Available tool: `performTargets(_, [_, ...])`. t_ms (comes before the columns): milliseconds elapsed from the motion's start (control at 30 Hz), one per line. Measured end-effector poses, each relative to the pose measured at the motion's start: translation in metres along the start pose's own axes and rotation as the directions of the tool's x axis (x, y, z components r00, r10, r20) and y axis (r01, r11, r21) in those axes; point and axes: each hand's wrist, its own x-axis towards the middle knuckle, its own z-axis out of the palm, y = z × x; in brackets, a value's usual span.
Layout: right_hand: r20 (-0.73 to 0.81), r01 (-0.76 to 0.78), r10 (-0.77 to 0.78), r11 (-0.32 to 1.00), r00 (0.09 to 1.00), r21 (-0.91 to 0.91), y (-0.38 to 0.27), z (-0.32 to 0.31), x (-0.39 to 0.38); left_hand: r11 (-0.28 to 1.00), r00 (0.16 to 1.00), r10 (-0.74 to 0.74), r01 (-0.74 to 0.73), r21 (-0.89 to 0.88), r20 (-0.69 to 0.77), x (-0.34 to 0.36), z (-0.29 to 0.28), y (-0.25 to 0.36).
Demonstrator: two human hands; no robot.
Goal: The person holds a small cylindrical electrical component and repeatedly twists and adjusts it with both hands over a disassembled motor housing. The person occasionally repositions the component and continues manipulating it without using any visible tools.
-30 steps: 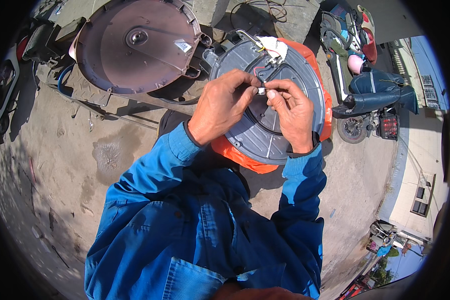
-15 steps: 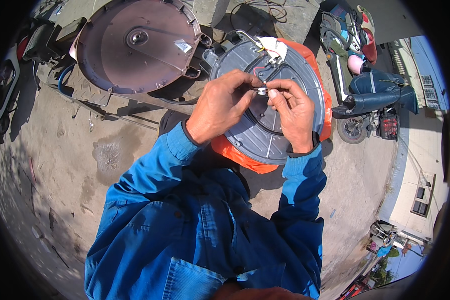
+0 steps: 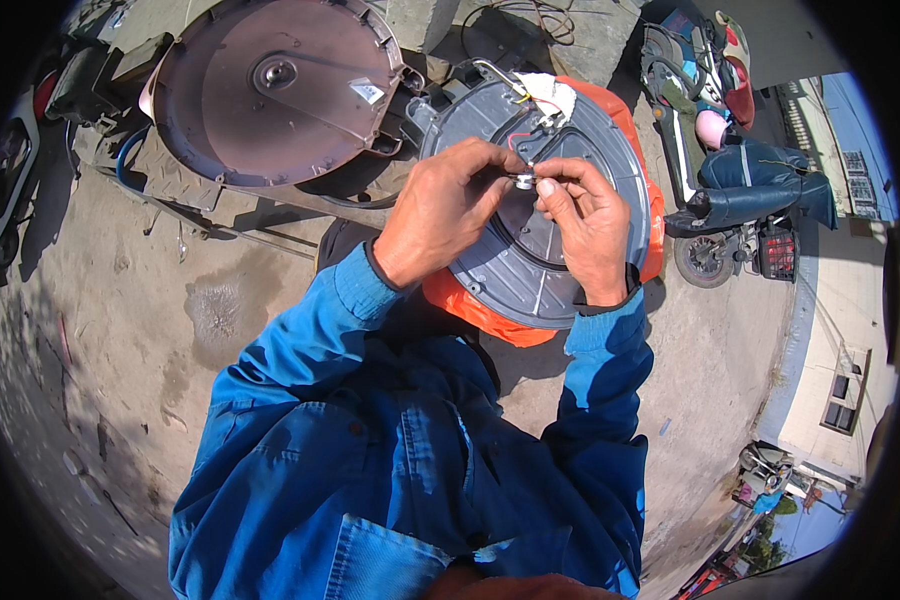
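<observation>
My left hand [image 3: 440, 205] and my right hand [image 3: 587, 222] meet above a round grey plastic cover [image 3: 460, 135], each pinching with thumb and forefinger. Between the fingertips is a small shiny white-and-silver part [image 3: 524, 182], too small to make out its kind. Red and yellow wires [image 3: 520, 132] run at the far side of the cover, close to my fingers. A crumpled white piece [image 3: 554, 98] lies by the wires on the cover's far edge. Beneath the cover spreads an orange plastic sheet or bag [image 3: 490, 322].
A large round brown lid [image 3: 230, 110] stands at the far left on a metal-plated support [image 3: 165, 175]. Far right is a parked scooter with a dark blue cover [image 3: 760, 185]. A wet patch [image 3: 218, 310] marks the concrete ground [image 3: 140, 370] at left. Loose cable [image 3: 515, 12] lies at the back.
The small white-and-silver part has turned slightly between my fingertips. Both hands stay in nearly the same place, and the cover has not moved.
</observation>
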Motion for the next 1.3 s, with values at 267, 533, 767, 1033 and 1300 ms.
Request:
performTargets(267, [-0.006,-0.003,0.004,1.0,1.0,0.011,0.0002,0.0008,0.0005,1.0,1.0,0.011,-0.011,-0.008,0.0,0.0002,0.0003,-0.0021])
performTargets(533, [-0.001,-0.025,0.025,1.0,1.0,0.002,-0.0003,-0.0007,0.0005,0.999,1.0,0.01,-0.01,-0.032,0.005,0.0004,0.0009,-0.0051])
performTargets(767, [0.002,-0.03,0.03,1.0,1.0,0.009,-0.001,-0.0008,0.0003,1.0,1.0,0.014,-0.014,-0.025,0.004,0.0009,0.0004,-0.0046])
performTargets(1033, [0.009,-0.022,0.021,0.999,1.0,0.045,0.0009,-0.0009,0.0006,0.999,1.0,0.014,-0.014,-0.037,0.001,0.0011,-0.0001,-0.0034])
performTargets(1300, [0.019,-0.029,0.028,0.997,0.999,0.069,0.0022,-0.003,0.0006,0.999,1.0,0.005,-0.005,-0.037,0.011,0.0005,-0.0008,-0.0026])
